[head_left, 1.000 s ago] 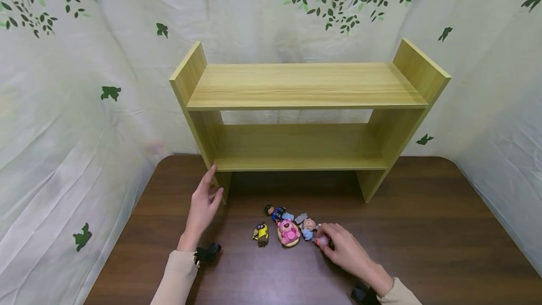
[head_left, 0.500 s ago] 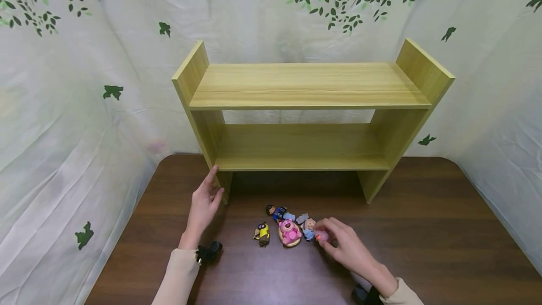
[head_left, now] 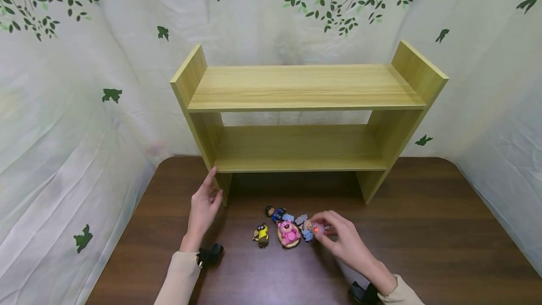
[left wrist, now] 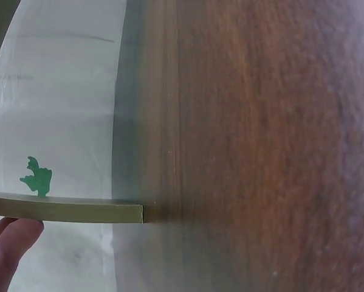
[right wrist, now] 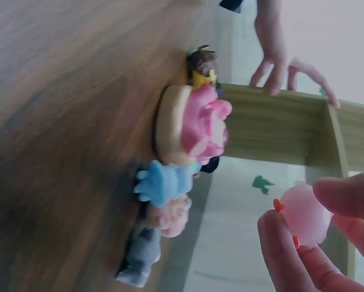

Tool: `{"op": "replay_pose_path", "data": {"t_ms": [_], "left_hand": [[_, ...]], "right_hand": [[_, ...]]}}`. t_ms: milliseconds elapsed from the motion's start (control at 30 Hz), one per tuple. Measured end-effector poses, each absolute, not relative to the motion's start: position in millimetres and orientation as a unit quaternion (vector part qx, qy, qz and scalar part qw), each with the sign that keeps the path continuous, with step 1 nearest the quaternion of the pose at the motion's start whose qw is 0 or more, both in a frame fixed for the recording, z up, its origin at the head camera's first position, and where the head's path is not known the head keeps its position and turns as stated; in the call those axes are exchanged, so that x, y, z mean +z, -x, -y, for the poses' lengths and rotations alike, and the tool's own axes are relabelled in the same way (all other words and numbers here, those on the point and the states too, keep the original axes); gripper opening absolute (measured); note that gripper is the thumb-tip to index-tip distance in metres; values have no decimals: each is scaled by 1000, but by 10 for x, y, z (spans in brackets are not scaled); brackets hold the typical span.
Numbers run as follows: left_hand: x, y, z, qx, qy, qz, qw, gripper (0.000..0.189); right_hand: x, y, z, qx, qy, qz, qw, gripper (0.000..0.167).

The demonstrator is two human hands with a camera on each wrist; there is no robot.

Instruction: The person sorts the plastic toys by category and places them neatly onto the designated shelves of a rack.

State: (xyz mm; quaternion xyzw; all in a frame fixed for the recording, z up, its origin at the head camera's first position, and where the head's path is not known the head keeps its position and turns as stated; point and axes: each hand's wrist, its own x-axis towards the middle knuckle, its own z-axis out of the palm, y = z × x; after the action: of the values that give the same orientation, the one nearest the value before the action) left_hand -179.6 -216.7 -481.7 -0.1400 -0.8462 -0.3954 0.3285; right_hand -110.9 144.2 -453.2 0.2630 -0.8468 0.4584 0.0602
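Observation:
My right hand (head_left: 345, 241) pinches a small round pale-pink toy figure (right wrist: 304, 214) with orange feet between thumb and fingertips. It is held above the table, near a blue-clothed toy figure (right wrist: 163, 182) lying there. My left hand (head_left: 203, 208) is at the left side panel (left wrist: 66, 211) of a wooden shelf (head_left: 296, 147), with fingers on both faces of the panel and the index finger stretched to the middle board's corner. Left of the right hand lie a pink bear figure (head_left: 289, 233) on a tan base, a yellow-and-brown figure (head_left: 261, 235) and a dark-haired figure in blue (head_left: 277, 213).
The light wooden shelf has two boards and upright sides, standing at the back of a dark brown table (head_left: 444, 239). A small grey piece (right wrist: 140, 255) lies beside the blue-clothed figure. White cloth (head_left: 127, 51) with leaf prints hangs behind and at both sides.
My right hand has lifted the pale-pink figure off the table and tilted it so its orange feet show. My left hand stays at the shelf's side panel.

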Motion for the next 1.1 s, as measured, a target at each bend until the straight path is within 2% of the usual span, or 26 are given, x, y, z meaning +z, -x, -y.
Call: {"op": "replay_pose_path", "data": {"t_ms": [267, 500, 1100], "left_hand": [[-4806, 1774, 2171, -389, 139, 847, 333, 86], [-4811, 1783, 2171, -387, 137, 849, 333, 85], [-4846, 1788, 2157, -395, 115, 851, 326, 84]], "right_hand": [[-4417, 1106, -1387, 516, -239, 820, 63, 34], [-4003, 1015, -1261, 530, -257, 804, 82, 32], [-3785, 1184, -1058, 550, -294, 775, 108, 31]]}}
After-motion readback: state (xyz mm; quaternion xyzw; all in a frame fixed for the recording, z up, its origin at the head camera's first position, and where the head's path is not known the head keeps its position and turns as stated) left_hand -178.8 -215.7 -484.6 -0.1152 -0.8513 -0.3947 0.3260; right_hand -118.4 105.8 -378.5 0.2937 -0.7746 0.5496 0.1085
